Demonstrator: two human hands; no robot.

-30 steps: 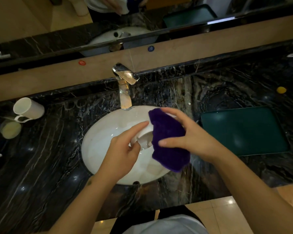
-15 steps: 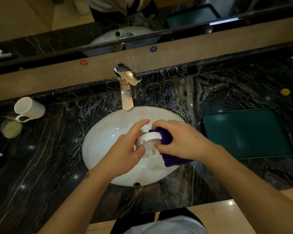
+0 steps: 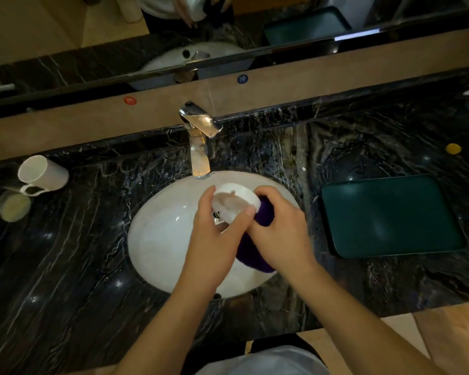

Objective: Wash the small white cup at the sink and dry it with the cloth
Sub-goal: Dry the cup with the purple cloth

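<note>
Above the white oval sink [image 3: 157,239], my left hand [image 3: 214,239] grips the small white cup [image 3: 234,201], which is tilted with its opening facing up and away from me. My right hand [image 3: 279,234] presses the purple cloth [image 3: 251,253] against the cup's right side and underside. Most of the cloth is hidden under my right palm. The chrome faucet [image 3: 199,136] stands just behind the cup, and no water is visible running from it.
A dark green tray [image 3: 390,215] lies on the black marble counter [image 3: 65,266] to the right of the sink. At the left are a white mug on its side [image 3: 42,173] and a pale round object [image 3: 12,205]. A mirror runs along the back.
The cloth was held open beside the cup, then my right hand closed it around the cup. The cup has turned so its opening now faces up, and both hands have shifted slightly toward the faucet.
</note>
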